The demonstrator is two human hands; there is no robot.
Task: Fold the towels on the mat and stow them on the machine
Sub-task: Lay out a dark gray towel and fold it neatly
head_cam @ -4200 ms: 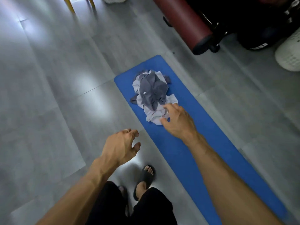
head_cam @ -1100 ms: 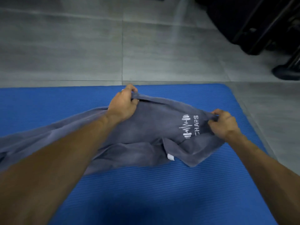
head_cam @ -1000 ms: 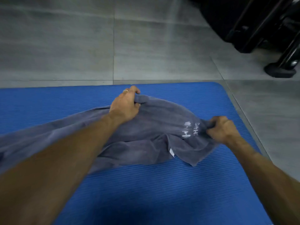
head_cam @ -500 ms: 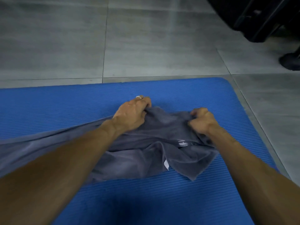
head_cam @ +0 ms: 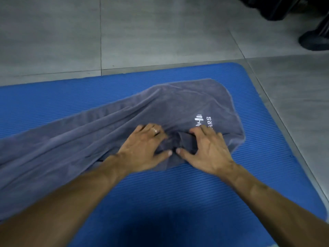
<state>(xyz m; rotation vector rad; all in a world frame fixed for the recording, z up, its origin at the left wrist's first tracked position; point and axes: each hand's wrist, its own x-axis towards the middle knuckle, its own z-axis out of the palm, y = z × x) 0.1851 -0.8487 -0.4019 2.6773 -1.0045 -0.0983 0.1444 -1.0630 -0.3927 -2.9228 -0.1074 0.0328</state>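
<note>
- The left hand [head_cam: 142, 150] lies palm-down on the grey towel [head_cam: 110, 129], fingers spread and bent at the knuckles, thumb stretched toward the other hand; a ring shows on one finger. Its fingertips dig into a bunched fold, but whether they actually pinch the cloth or only press it I cannot tell.
- The right hand [head_cam: 207, 150] sits just beside it, also palm-down – the two thumb tips nearly meet. Its fingers curl over a small raised flap of towel between the hands, and the thumb lies flat on the cloth below, so it appears to hold that flap.
- Both forearms come in from the near edge of the mat, the left one crossing over the towel's long stretch.
- The towel lies on the blue mat [head_cam: 178, 193], spread from the far right corner region and running off toward the left edge, where it leaves the view. It is wrinkled, with long creases fanning leftward from the hands. A white printed logo (a barbell shape with partly hidden lettering) shows just beyond the right hand's fingers.
- The mat's rounded far right corner rests on a grey tiled floor [head_cam: 160, 32].
- Dark equipment [head_cam: 277, 8] – its form unclear – stands on the floor at the far right, well apart from the mat.
</note>
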